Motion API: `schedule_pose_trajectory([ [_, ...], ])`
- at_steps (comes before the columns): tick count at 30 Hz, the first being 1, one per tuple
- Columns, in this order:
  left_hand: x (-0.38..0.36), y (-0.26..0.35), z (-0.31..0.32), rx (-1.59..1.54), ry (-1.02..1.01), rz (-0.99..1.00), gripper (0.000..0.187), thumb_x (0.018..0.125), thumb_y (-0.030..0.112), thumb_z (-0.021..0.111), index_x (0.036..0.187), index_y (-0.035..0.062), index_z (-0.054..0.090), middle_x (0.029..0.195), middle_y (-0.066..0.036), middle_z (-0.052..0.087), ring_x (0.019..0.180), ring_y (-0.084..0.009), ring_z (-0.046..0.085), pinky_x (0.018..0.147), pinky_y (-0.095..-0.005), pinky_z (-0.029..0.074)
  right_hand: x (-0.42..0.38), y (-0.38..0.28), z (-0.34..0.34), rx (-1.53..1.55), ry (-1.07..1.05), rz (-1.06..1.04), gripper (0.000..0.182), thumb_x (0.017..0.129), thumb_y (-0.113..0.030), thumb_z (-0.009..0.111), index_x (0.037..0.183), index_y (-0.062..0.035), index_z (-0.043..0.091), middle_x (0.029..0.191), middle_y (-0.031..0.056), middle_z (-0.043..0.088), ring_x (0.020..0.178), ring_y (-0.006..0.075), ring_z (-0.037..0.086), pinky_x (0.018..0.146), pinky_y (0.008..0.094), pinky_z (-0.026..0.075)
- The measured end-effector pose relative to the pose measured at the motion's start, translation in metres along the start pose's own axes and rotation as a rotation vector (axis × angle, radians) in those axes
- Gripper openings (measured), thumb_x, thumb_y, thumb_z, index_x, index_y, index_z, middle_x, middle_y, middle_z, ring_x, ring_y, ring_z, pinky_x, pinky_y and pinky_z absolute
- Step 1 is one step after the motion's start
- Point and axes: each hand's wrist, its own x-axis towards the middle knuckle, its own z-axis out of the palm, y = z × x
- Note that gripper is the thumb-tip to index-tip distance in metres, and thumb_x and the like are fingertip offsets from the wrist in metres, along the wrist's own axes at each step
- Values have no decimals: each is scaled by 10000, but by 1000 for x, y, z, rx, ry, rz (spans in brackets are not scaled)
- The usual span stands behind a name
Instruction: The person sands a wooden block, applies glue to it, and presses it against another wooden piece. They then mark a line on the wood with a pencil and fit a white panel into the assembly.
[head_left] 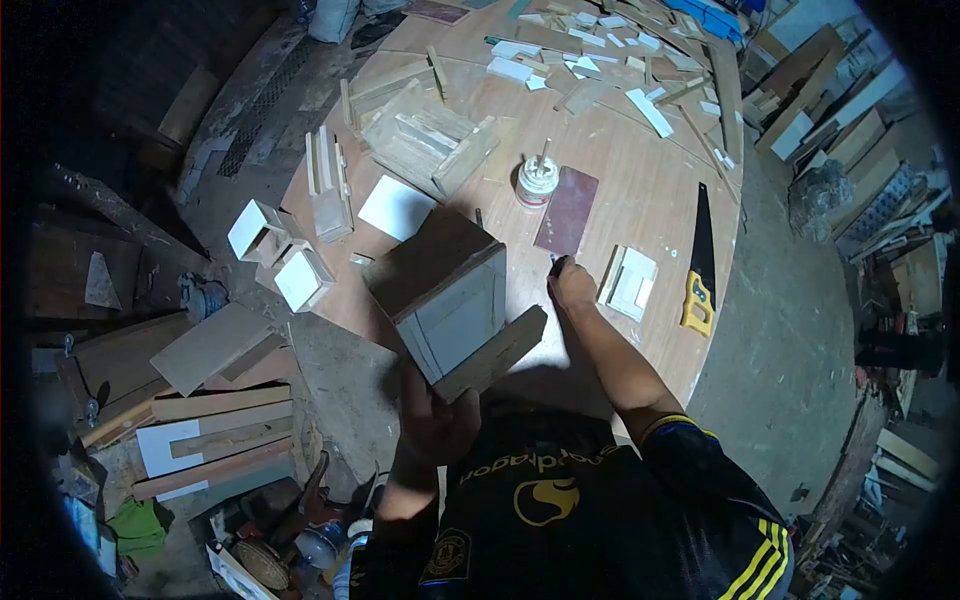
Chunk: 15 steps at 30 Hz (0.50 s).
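My left hand (440, 425) grips a wooden box (455, 315) from below, its fingers at the lower edge. The box is tilted, with a white panel facing me and a strip of wood (495, 355) along its lower side. Over the table, to the right of the box, my right hand (573, 286) is closed around a small dark object (557, 266), too small to make out. Just beyond that hand lies a dark red sheet (568, 210), beside a white jar (537, 180) with a stick standing in it. A small white-topped wooden piece (630, 283) lies to its right.
A handsaw (699, 270) with a yellow handle lies at the table's (640, 190) right edge. Wooden assemblies (420, 135) stand at the back left. Many offcuts (580, 65) cover the far end. Boards (215, 430) and tools lie on the floor at left.
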Motion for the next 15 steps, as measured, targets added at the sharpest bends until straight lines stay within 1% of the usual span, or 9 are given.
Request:
schedule_pose_trajectory([
  [1,3,2,-2,32,-36,72,624,885,93,515,1399,-107,223,1276,-222,460,1185,-282,499,975,-371,420,0,-2,1,-1,-4,0,443,841,-349,664,1056,22,556,956,245,669,937,382,664,831,457,540],
  [4,7,-2,-2,-94,-4,7,639,890,91,520,1410,-101,203,1291,-224,453,1198,-282,492,987,-370,412,-1,-6,-2,53,10,43,343,834,-277,655,982,28,597,934,249,675,922,393,667,813,464,544],
  [6,10,-4,-1,-157,11,6,643,893,87,522,1416,-97,196,1310,-225,444,1207,-282,486,995,-370,407,-11,-5,-9,134,8,-8,244,837,-227,655,911,3,620,864,198,692,792,319,695,705,414,555],
  [7,12,-5,0,-218,32,1,648,896,82,525,1421,-93,190,1328,-226,435,1215,-281,480,1002,-371,403,-14,-4,-15,135,14,-4,244,837,-227,655,911,3,620,864,198,692,792,319,695,705,414,555],
  [9,17,-6,-1,-211,25,47,652,899,78,525,1428,-89,181,1344,-229,425,1221,-282,477,1007,-369,400,-19,-1,-31,886,-136,21,182,847,-192,661,895,-23,613,783,105,665,632,178,637,556,317,504],
  [10,20,-6,-1,-202,20,88,656,903,74,524,1434,-84,173,1361,-231,415,1227,-282,473,1013,-368,398,-37,-12,-63,1126,-169,79,145,859,-165,667,854,-42,590,710,29,585,558,76,520,481,239,412],
  [11,22,-7,0,-209,9,92,656,903,74,524,1434,-84,173,1361,-231,415,1227,-282,473,1013,-368,398,-54,-24,-101,1214,-150,36,113,902,-126,612,848,-40,563,679,21,545,542,76,498,487,236,410],
  [13,29,-9,2,-140,-38,197,659,896,44,521,1429,-104,162,1365,-243,408,1241,-286,461,1020,-366,398,-88,-35,-166,1430,-64,-135,35,938,-52,537,912,-41,517,684,27,544,559,87,507,521,245,427],
  [15,35,-11,8,-188,-75,241,662,891,34,523,1422,-117,159,1360,-252,408,1241,-290,465,1020,-368,405,-121,-40,-218,1482,88,-365,41,960,-17,487,990,-38,469,712,44,555,613,106,544,577,250,449],
])
